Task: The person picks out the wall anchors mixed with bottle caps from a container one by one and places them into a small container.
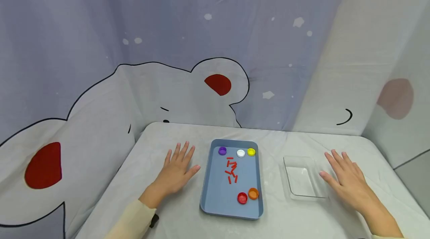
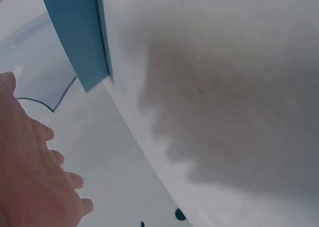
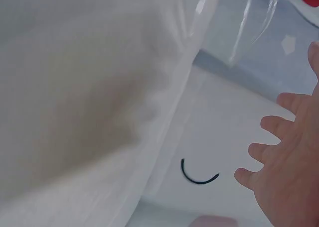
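Note:
My left hand (image 1: pixel 174 173) hovers palm down with fingers spread, left of a blue-grey tray (image 1: pixel 218 205), holding nothing. On the right, my right hand (image 1: pixel 349 181) is likewise spread over the table, beside a clear square container (image 1: pixel 300 181). Several short red sticks (image 1: pixel 233 168) lie scattered in the middle of the tray. Along its far end sit a purple cap (image 1: pixel 222 151), a white cap (image 1: pixel 240 153) and a yellow cap (image 1: pixel 251 152). A red cap (image 1: pixel 242 198) and an orange cap (image 1: pixel 253 194) are near its front right corner.
A white cloth covers the table (image 1: pixel 181 216). Behind it hangs a printed curtain (image 1: pixel 215 33) with bear drawings. A small black object (image 1: pixel 154 220) shows by the left sleeve (image 1: pixel 132 221). The clear container stands right of the tray, with a gap between them.

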`<state>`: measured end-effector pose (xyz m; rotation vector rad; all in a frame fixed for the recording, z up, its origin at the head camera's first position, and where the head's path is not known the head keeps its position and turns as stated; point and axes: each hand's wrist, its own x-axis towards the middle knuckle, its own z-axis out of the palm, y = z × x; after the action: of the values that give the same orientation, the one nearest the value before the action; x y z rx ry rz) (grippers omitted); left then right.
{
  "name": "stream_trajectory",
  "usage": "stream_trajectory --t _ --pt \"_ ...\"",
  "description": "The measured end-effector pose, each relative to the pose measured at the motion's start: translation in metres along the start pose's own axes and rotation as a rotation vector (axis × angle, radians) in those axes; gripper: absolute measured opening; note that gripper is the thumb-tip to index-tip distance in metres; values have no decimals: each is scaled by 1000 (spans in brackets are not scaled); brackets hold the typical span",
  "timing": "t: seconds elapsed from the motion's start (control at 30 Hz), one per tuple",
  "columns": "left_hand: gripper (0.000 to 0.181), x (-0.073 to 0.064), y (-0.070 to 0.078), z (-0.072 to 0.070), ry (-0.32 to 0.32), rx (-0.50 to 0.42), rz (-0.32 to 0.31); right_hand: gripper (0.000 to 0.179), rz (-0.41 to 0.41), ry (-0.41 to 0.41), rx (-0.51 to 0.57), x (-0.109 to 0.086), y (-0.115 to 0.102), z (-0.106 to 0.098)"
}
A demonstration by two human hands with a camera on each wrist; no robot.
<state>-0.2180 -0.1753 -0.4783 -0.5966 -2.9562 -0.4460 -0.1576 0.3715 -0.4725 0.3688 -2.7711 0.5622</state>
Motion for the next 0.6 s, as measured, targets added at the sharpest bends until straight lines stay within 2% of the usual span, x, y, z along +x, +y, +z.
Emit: stream_trajectory --t 0.27,0.6 --pt "78 -3 16 6 -15 -3 8 67 -47 29 32 7 -24 5" --pt "79 -11 40 11 -43 -21 -1 64 -50 25 68 16 -51 16"
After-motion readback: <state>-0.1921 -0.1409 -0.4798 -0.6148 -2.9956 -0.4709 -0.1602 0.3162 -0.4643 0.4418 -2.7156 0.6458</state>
